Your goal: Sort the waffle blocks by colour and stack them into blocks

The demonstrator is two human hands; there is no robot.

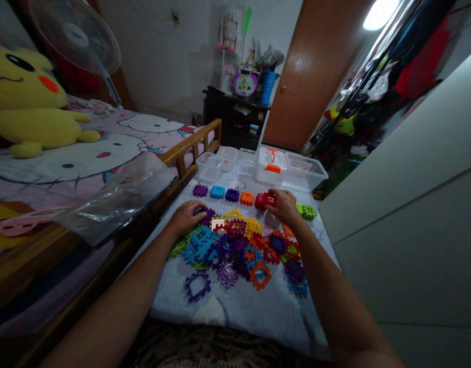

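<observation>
The right hand (284, 205) grips a red, notched plastic block (261, 201); the left hand (187, 216), loosely curled, touches a purple, notched plastic piece (210, 215), grip unclear.

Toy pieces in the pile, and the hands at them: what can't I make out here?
All in the head view:
Pile: its lower pieces are hidden by upper ones.
Red piece: its right end is hidden by the right hand.
Left hand: too small and dim to tell whether it grips the purple piece.
Plush toy: cut off by the left edge.
</observation>
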